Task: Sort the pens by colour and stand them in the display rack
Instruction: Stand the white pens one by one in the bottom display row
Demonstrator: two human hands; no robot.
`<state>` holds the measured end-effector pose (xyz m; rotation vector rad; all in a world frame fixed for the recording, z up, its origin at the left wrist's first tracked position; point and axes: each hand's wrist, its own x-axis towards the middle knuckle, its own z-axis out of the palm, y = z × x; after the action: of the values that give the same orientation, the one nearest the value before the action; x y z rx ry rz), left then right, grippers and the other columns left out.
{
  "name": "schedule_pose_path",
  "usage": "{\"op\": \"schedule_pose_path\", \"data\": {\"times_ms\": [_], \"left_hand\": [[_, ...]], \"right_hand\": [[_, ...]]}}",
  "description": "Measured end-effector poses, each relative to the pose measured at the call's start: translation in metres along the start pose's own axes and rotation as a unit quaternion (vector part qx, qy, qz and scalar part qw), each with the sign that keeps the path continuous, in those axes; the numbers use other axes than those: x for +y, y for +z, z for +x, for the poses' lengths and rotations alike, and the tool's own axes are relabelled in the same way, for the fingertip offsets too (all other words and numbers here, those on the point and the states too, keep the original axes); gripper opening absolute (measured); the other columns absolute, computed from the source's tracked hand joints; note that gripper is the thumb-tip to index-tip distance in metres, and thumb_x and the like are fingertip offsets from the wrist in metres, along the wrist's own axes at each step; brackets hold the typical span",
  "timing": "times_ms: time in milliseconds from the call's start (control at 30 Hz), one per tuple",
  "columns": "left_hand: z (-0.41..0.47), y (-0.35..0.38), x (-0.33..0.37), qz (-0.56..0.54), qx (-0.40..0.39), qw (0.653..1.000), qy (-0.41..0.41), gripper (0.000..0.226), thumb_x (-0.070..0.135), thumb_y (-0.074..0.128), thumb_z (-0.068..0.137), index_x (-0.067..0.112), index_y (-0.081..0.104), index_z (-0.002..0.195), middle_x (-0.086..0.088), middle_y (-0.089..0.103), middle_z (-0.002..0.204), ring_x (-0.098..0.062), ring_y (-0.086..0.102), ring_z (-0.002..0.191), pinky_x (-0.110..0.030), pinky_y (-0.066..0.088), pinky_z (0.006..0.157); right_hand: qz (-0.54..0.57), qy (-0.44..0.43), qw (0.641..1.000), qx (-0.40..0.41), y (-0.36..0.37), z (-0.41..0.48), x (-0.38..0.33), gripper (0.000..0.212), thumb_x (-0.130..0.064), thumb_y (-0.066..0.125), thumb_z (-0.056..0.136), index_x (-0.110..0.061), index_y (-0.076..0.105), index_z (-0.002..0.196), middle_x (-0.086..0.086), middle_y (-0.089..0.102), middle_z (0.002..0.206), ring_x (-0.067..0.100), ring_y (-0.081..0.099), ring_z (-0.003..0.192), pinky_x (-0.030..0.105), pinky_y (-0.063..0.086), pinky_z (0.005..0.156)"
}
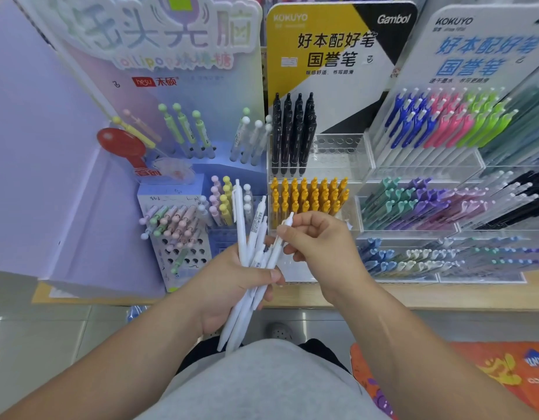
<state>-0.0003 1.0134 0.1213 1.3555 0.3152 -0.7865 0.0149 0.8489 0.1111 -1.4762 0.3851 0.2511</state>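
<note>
white pens (247,268) sit bunched in my left hand (231,286), fingers wrapped round the barrels, tips pointing down toward my grey shirt (262,383). my right hand (319,241) pinches the top end of one white pen from that bunch between thumb and fingers. just behind my hands stands the clear display rack (341,156), with black pens (292,134) upright above and yellow pens (310,197) in the row below.

Matt white plastic pens (247,286)
</note>
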Motion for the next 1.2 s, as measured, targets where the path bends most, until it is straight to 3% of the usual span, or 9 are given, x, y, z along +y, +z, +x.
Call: {"op": "schedule_pose_path", "data": {"times_ms": [133,300,467,633,733,833,1033,1200], "left_hand": [[0.002,-0.003,0.002,-0.017,-0.012,1.0,-0.001,0.039,-0.002,0.068,0.086,0.015,0.064,0.12,-0.018,0.069,0.084,-0.023,0.058,0.059,-0.029,0.046,0.051],[0.004,0.001,0.003,0.005,-0.011,1.0,0.005,0.038,-0.002,0.068,0.087,0.015,0.063,0.121,-0.015,0.07,0.082,-0.021,0.059,0.062,-0.029,0.047,0.053],[0.004,-0.001,0.006,-0.028,-0.015,0.999,-0.002,0.035,0.001,0.067,0.088,0.019,0.064,0.118,-0.015,0.07,0.083,-0.022,0.058,0.063,-0.029,0.046,0.055],[0.003,-0.008,0.007,-0.056,-0.003,0.998,0.007,0.039,-0.002,0.064,0.089,0.018,0.062,0.122,-0.016,0.069,0.083,-0.02,0.056,0.059,-0.028,0.046,0.049],[0.002,-0.012,0.003,-0.066,0.013,0.998,0.014,0.039,-0.002,0.063,0.089,0.019,0.063,0.121,-0.015,0.067,0.081,-0.02,0.055,0.059,-0.027,0.045,0.049],[0.001,-0.015,0.0,-0.086,0.026,0.996,0.018,0.04,-0.002,0.063,0.089,0.019,0.064,0.123,-0.016,0.067,0.082,-0.021,0.053,0.059,-0.028,0.045,0.05],[-0.004,-0.017,-0.001,-0.087,0.039,0.995,0.018,0.033,0.001,0.064,0.088,0.01,0.061,0.12,-0.017,0.068,0.087,-0.021,0.054,0.06,-0.029,0.045,0.054],[-0.004,-0.02,-0.003,-0.091,0.049,0.994,0.018,0.031,0.001,0.065,0.088,0.009,0.06,0.117,-0.018,0.068,0.086,-0.021,0.054,0.06,-0.031,0.045,0.055]], "right_hand": [[0.043,0.001,0.999,-0.014,-0.005,0.0,-0.002,0.004,-0.01,0.069,0.089,-0.012,0.065,0.09,0.015,0.075,0.088,0.016,0.065,0.066,0.03,0.051,0.062],[0.03,-0.019,0.999,0.022,-0.003,-0.001,-0.002,0.014,-0.013,0.077,0.083,-0.009,0.065,0.091,0.021,0.073,0.085,0.024,0.068,0.069,0.03,0.052,0.06],[0.076,-0.059,0.995,0.007,-0.016,-0.002,-0.007,0.016,-0.006,0.067,0.09,-0.009,0.068,0.106,0.014,0.073,0.089,0.024,0.07,0.082,0.028,0.055,0.069],[0.121,-0.112,0.985,0.056,-0.042,-0.001,-0.013,0.017,-0.002,0.063,0.092,-0.007,0.067,0.107,0.007,0.072,0.088,0.022,0.069,0.084,0.033,0.058,0.077],[0.039,-0.149,0.984,0.085,-0.053,0.0,-0.008,0.017,-0.003,0.066,0.09,-0.011,0.068,0.105,0.009,0.071,0.09,0.019,0.069,0.082,0.031,0.058,0.076],[-0.09,-0.179,0.974,0.106,-0.052,0.005,0.009,0.019,-0.007,0.071,0.088,-0.013,0.07,0.105,-0.004,0.068,0.083,0.013,0.067,0.079,0.026,0.056,0.078],[-0.296,-0.229,0.922,0.096,-0.04,0.022,0.046,0.023,-0.015,0.075,0.086,-0.02,0.071,0.108,-0.022,0.064,0.083,-0.004,0.064,0.08,0.01,0.051,0.074],[-0.379,-0.261,0.885,0.071,-0.035,0.03,0.061,0.02,-0.015,0.073,0.087,-0.014,0.072,0.107,-0.002,0.07,0.085,0.013,0.066,0.077,0.034,0.058,0.073]]}}
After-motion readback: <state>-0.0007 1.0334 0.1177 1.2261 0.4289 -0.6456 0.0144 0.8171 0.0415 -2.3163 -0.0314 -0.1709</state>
